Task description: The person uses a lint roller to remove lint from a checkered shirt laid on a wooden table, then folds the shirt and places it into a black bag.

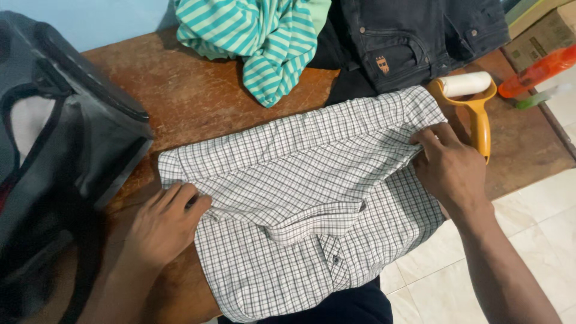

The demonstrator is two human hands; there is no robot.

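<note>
A white checked shirt (306, 198) lies mid-fold at the table's (180, 96) centre. The left hand (162, 225), at eight o'clock, pins its edge with a flat, unclosed grip; the right hand (450, 168), at three o'clock, pinches the folded side. Next, that fold needs smoothing flat.

1. The big black bag (66, 132) blocks the left side of the brown table (198, 96).
2. There is bare table between the bag and the checked shirt (300, 198). A hand fits there.
3. The striped top (258, 42) and dark jeans (408, 36) fill the far edge.
4. The yellow lint roller (474, 102) lies just right of the shirt.
5. The orange bottle (537, 71) sits at the far right.
</note>
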